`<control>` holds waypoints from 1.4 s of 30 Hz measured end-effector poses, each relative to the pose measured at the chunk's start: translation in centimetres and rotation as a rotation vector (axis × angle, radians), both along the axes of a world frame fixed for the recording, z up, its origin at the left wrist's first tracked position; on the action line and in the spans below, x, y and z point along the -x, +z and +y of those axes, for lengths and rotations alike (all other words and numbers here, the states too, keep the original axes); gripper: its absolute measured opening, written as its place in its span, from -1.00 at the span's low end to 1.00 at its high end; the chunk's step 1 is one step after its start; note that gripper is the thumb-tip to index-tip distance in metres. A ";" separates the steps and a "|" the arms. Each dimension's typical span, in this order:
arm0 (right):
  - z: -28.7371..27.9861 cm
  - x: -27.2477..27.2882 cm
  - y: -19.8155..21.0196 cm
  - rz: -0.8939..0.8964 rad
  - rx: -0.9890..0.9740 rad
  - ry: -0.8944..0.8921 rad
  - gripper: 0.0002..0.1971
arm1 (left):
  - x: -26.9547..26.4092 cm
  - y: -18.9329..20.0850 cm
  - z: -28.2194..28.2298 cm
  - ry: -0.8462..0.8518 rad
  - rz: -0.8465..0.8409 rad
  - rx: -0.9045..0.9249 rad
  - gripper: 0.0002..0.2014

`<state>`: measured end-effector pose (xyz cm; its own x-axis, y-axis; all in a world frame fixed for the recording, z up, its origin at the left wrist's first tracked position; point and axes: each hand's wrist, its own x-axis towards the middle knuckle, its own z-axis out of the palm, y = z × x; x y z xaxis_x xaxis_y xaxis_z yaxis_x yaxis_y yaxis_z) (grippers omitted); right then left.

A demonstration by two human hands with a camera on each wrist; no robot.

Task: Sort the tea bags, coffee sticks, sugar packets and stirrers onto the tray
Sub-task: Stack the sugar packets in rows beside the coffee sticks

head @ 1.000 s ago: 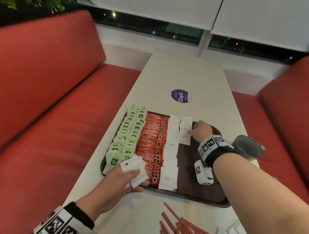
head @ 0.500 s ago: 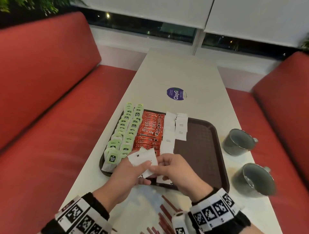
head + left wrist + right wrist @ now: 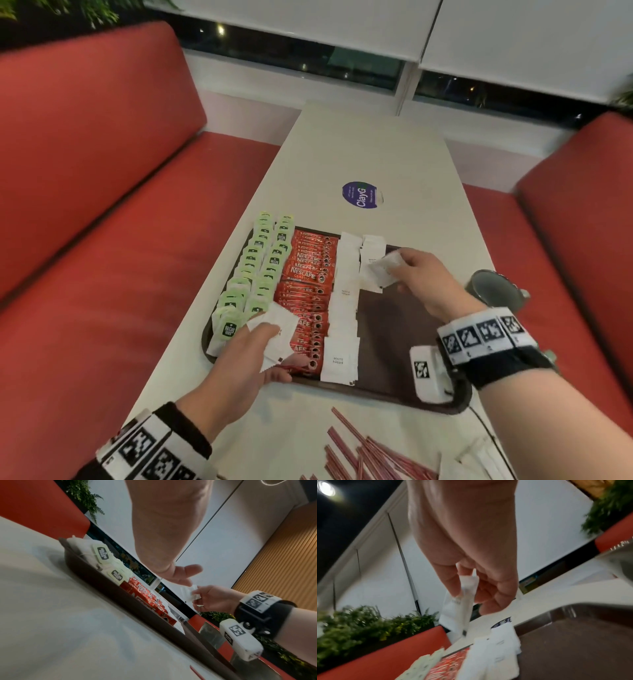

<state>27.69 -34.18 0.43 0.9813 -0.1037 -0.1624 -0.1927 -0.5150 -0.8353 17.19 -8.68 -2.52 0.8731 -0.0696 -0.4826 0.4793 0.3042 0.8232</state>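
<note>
1. Pinching a single white sugar packet (image 3: 385,270) between thumb and fingers, the right hand (image 3: 423,279) hangs over the far middle of the tray (image 3: 394,342), just above the short far column of sugar packets (image 3: 371,255).
2. From the right wrist view the same packet dangles below the fingertips (image 3: 453,586), with the white packets lying on the tray beneath it.
3. The left hand (image 3: 246,363) sits at the near left corner of the tray, its fingers curled around a small bunch of white packets (image 3: 277,330) held over the near end of the coffee sticks.
4. On the tray, two columns of green tea bags (image 3: 260,274) fill the left side, running from near to far.
5. Just to the right of them lies a column of red coffee sticks (image 3: 306,287), stacked crosswise.
6. Right of the coffee sticks runs a long column of white sugar packets (image 3: 342,322) reaching the near rim.
7. The right part of the tray is bare brown surface.
8. Red stirrers (image 3: 363,455) lie in a loose heap on the table (image 3: 359,147), near of the tray, with more white packets (image 3: 476,462) beside them at the right.
9. A grey cup (image 3: 493,287) stands on the table to the right of the tray, partly hidden behind the right wrist.
10. A round purple sticker (image 3: 359,194) is on the table beyond the tray.
11. Red benches (image 3: 102,205) flank the table on both sides.
</note>
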 end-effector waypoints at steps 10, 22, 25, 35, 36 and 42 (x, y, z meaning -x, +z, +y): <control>-0.1 -7.3 -3.9 0.235 0.602 0.207 -0.68 | -0.3 -0.4 0.4 -0.067 0.001 -0.032 -0.83; -0.2 -7.8 -3.7 0.295 0.692 0.290 -0.74 | -0.5 -0.7 0.3 -0.056 0.028 -0.054 -0.84; 0.3 -7.6 -4.6 0.233 0.739 0.293 -0.79 | -0.4 -0.6 0.0 -0.064 0.020 -0.054 -0.85; 3.5 -3.8 -1.4 -0.016 0.735 0.175 -0.72 | -0.6 0.3 -0.2 -0.081 0.017 -0.015 -0.78; 4.3 -2.4 -0.6 -0.040 0.625 0.209 -0.73 | -0.6 0.4 -0.3 -0.082 0.016 -0.009 -0.77; 7.7 5.5 -0.3 0.147 -0.016 0.379 -0.86 | -0.2 1.0 -1.4 -0.112 -0.002 0.063 -0.80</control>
<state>22.14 -26.43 0.17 0.9155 0.2649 -0.3029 -0.1098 -0.5598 -0.8213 17.44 -10.12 -1.49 0.8591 -0.1969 -0.4724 0.5116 0.2998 0.8053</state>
